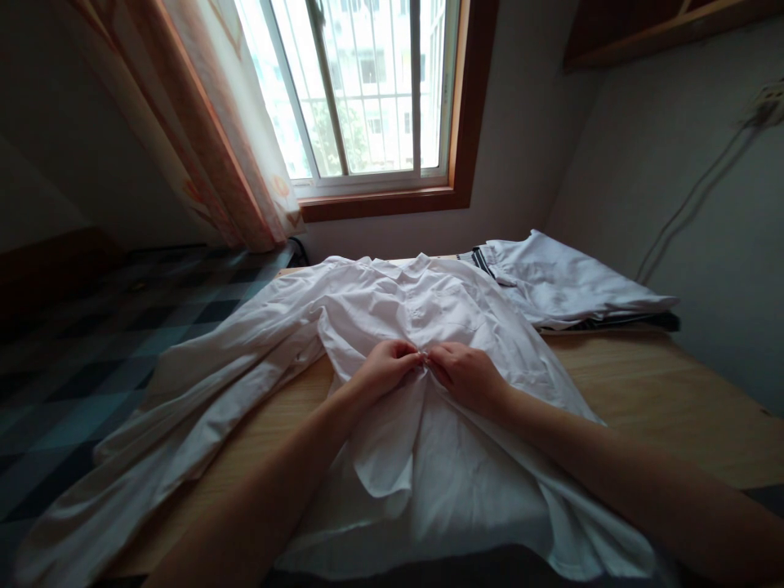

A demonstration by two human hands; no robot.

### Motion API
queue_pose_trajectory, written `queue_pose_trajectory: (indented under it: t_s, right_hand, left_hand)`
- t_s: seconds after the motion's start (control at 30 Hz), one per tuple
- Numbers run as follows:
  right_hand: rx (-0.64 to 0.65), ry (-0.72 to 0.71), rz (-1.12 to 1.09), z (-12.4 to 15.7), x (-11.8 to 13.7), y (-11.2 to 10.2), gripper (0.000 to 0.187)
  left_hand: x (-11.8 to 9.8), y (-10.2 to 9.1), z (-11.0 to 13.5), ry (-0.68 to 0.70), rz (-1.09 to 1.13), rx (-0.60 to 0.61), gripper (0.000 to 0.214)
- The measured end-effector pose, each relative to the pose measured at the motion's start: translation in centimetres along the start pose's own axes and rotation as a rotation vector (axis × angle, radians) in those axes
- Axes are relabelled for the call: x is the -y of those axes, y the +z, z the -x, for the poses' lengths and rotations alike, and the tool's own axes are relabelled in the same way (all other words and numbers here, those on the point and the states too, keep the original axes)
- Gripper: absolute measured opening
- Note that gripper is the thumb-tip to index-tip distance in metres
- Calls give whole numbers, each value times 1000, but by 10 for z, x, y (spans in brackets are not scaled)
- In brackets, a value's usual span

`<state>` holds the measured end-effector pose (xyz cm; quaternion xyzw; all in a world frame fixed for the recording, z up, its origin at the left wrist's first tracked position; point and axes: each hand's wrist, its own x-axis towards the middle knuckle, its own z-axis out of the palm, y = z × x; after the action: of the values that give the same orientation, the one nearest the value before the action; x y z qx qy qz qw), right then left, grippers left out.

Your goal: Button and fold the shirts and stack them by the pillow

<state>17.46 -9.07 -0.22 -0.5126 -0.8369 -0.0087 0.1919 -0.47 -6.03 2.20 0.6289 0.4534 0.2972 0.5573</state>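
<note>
A white button-up shirt (pixel 429 310) lies spread on a wooden table (pixel 643 392), collar toward the window, one long sleeve trailing off to the left. My left hand (pixel 385 367) and my right hand (pixel 465 371) meet at the middle of the shirt's front. Both pinch the fabric of the front opening, fingertips almost touching. Whether a button sits between the fingers I cannot make out.
A folded pile of white clothes with a dark striped edge (pixel 563 282) lies at the table's back right. A checkered bed cover (pixel 122 343) spreads to the left. Behind the table are a window (pixel 367 90) and a curtain (pixel 233 139); a cable runs down the right wall.
</note>
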Motion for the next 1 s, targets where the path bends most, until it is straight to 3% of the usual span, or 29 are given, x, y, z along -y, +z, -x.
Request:
queue_pose_trajectory:
  t_s: [0.43, 0.7, 1.0]
  right_hand:
    - [15, 27, 4, 0, 2, -5, 21]
    - [-3, -14, -115, -1, -2, -1, 21]
    - [11, 51, -99, -4, -1, -2, 21]
  left_hand:
    - [8, 1, -6, 124, -291, -84, 21]
    - [3, 7, -1, 223, -556, -164, 16]
    - [0, 11, 0, 242, -496, -149, 15]
